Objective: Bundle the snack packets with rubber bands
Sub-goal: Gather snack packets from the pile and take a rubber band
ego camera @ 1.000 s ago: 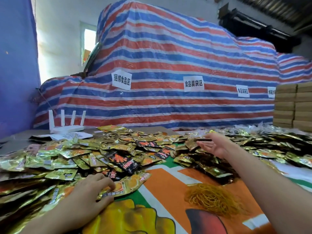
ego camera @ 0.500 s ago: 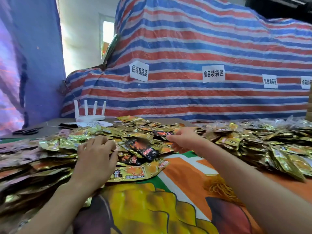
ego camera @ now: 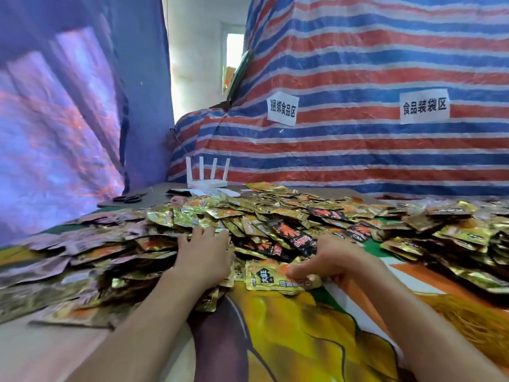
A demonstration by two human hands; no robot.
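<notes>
I'm at the gathering step: no bundle is formed yet, and the rubber bands [ego camera: 473, 318] lie untouched in a loose orange tangle on the counter [ego camera: 289, 343], off to the right of my right forearm. The snack packets [ego camera: 275, 216] are heaped across the far and left parts of the counter, gold foil mixed with a few black ones.

My left hand [ego camera: 203, 255] lies open, fingers spread flat on the near slope of the heap. My right hand [ego camera: 333, 260] has its fingertips on a gold packet [ego camera: 272, 279] at the front edge of the pile. The blur keeps me from telling whether it pinches that packet or only presses on it.

Compared with half a second ago, the right hand has come back from deeper in the heap, where it was picking beside a black packet, to this front edge. The left hand, which was hovering with curled fingers, has settled onto the pile. The head camera has also swung left and dipped closer.

I judge that the next move is to rake several packets together, square them into a stack held in one hand, and then reach right for a band.
</notes>
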